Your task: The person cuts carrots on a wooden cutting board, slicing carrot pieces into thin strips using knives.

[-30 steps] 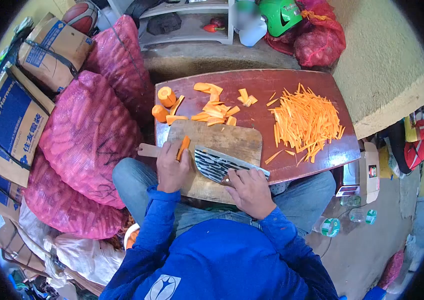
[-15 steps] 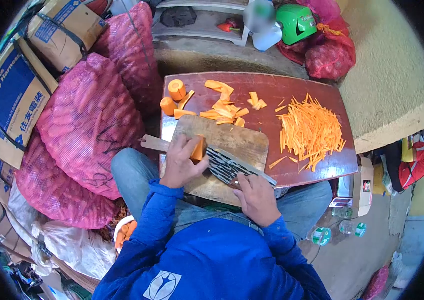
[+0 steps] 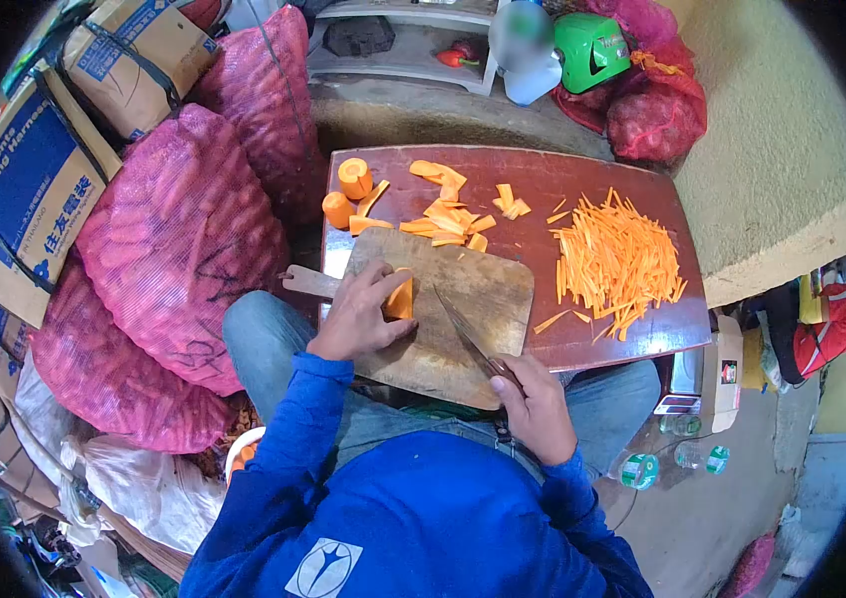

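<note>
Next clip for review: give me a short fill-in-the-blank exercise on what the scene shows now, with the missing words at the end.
1. The long metal knife in the right hand points its tip ____ from the person's body.
2. In the picture, the heap of thin orange carrot strips lies to the ____ of the brown wooden cutting board.
3. Near the red-brown wooden table's far left corner are ____ thick cylindrical orange carrot pieces.
4. The person's long-sleeved top is ____.

Missing words: away; right; two; blue.
</note>
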